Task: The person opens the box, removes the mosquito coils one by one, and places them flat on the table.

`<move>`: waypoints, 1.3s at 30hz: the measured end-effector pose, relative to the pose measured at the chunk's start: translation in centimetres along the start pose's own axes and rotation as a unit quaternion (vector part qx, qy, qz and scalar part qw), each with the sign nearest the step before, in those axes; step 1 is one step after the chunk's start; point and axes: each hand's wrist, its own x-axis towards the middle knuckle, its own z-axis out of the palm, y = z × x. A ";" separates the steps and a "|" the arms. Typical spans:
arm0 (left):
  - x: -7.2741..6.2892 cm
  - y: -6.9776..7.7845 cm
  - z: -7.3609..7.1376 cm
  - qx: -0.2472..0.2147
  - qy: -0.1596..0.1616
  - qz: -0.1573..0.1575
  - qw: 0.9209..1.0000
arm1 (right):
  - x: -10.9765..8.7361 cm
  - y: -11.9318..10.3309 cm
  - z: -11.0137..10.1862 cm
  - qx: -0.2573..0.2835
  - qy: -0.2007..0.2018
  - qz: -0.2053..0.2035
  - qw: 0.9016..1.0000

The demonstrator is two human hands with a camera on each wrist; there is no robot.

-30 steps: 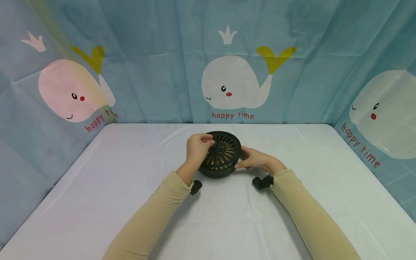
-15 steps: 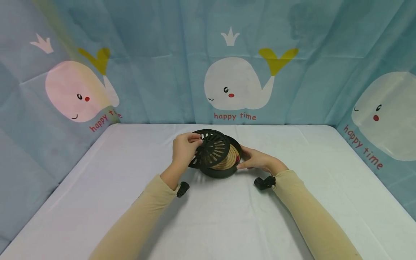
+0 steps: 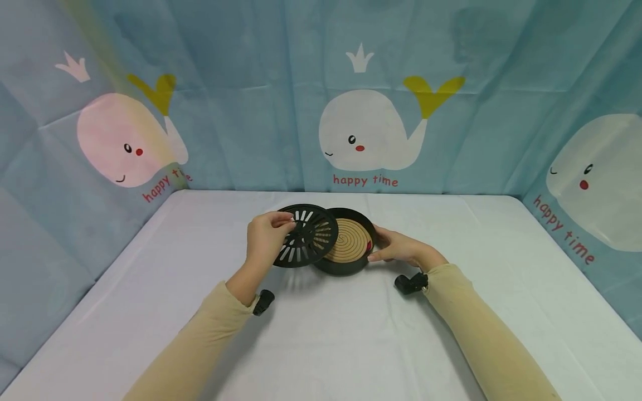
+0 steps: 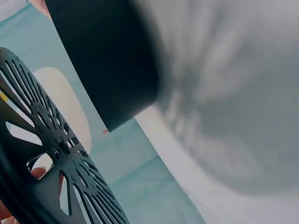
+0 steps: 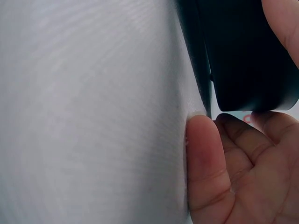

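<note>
In the head view my left hand (image 3: 263, 238) pinches the middle of a round black slotted lid (image 3: 303, 238), lifted and tilted slightly. The lid overlaps the left side of a round black mosquito coil holder (image 3: 343, 269) on the table. Tan mosquito coils (image 3: 347, 240) lie inside, with a small red patch by the right wall. My right hand (image 3: 400, 247) grips the holder's right side, thumb in front, other fingers partly hidden behind. The left wrist view has the lid (image 4: 49, 137) beside the holder's wall (image 4: 103, 60). Close up, the right wrist view shows the holder (image 5: 252, 56) and right palm (image 5: 261, 177).
A white cloth covers the table (image 3: 351, 345). Behind it and at both sides hangs a blue curtain (image 3: 251, 128) with whale prints. Black wrist cameras sit at the left sleeve (image 3: 263, 302) and right sleeve (image 3: 411, 283).
The lid sat on the holder a second ago. My left hand has lifted it off and moved it left, uncovering the coils. The right hand has stayed at the holder's side.
</note>
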 end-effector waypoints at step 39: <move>-0.7 -4.4 -5.5 0.050 0.040 0.012 0.998 | 0.2 0.1 0.0 0.006 -0.007 -0.010 1.000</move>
